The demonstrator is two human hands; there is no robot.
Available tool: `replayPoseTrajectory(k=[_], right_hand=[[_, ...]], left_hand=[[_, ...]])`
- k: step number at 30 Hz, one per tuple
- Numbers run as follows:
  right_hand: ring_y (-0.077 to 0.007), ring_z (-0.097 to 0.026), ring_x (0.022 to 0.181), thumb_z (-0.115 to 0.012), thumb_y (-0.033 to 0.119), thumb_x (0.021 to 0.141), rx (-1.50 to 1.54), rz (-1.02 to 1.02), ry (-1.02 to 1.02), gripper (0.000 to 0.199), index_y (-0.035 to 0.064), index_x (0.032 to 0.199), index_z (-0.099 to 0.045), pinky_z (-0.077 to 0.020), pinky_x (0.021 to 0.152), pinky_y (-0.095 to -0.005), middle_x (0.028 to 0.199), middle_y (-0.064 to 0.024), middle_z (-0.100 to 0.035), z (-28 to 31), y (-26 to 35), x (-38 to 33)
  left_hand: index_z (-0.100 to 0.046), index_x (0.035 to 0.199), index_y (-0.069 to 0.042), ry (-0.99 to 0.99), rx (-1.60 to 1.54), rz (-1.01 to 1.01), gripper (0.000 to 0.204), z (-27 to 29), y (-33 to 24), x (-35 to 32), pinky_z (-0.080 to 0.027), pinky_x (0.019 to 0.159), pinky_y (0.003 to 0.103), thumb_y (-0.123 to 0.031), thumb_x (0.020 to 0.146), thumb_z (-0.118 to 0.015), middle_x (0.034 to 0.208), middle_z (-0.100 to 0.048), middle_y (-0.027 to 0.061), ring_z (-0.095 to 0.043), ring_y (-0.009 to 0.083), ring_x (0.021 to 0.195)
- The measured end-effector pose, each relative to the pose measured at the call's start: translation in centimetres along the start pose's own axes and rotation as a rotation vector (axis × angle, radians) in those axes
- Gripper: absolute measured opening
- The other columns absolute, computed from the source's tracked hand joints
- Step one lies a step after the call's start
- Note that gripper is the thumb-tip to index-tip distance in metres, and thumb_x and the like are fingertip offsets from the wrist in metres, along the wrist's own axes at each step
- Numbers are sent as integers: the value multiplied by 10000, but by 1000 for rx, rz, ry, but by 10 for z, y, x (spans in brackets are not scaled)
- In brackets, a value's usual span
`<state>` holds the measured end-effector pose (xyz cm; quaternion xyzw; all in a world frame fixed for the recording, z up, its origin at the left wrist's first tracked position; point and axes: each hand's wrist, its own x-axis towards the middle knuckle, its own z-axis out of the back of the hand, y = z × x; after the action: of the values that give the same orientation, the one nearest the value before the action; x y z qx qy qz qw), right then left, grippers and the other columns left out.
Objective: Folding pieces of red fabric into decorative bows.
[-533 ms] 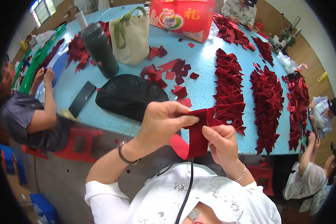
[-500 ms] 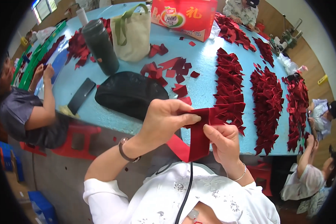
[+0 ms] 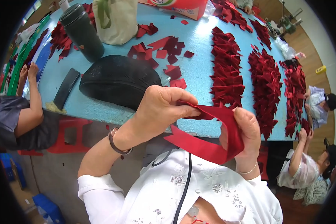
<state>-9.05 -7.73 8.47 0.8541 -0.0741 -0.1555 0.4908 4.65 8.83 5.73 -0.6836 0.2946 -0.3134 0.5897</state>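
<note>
Folding step in hand: red fabric strip (image 3: 209, 134) held up between both hands, above the lap and just short of the blue bench (image 3: 198, 74). Left hand (image 3: 158, 108) closed, fingertips pinching the upper end; right hand (image 3: 246, 130) curled shut round the looped end. Probably mid-crease, though the fold itself partly hidden. Next: firm pinch, ends matched, then room beside the red pieces (image 3: 227, 71) in rows.

One package is in view: a rectangular carton (image 3: 175, 6), red and orange with a green-and-white printed panel, standing at the far edge of the light blue counter (image 3: 198, 71), right of a beige bag (image 3: 117, 18). The top frame edge cuts it off.
</note>
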Motion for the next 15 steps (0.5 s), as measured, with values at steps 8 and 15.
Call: replayPoseTrajectory(k=[8,15], right_hand=[[-112,-482,432,-472,252,977,72,-80,30,330,-43,911,-603,-385,394,-209,637,-113,-604,1,19,13],[-134,-549,487,-504,274,965,129,-79,107,324,-25,889,-603,-445,443,-234,669,-121,-628,2,13,16]], left_hand=[[-687,907,28,41,484,-190,174,-14,-3,-1,-519,617,191,3,740,-729,788,-704,65,-643,68,691],[-690,921,17,12,560,-216,197,-18,-3,0,-513,609,190,7,729,-731,781,-703,71,-638,64,677]])
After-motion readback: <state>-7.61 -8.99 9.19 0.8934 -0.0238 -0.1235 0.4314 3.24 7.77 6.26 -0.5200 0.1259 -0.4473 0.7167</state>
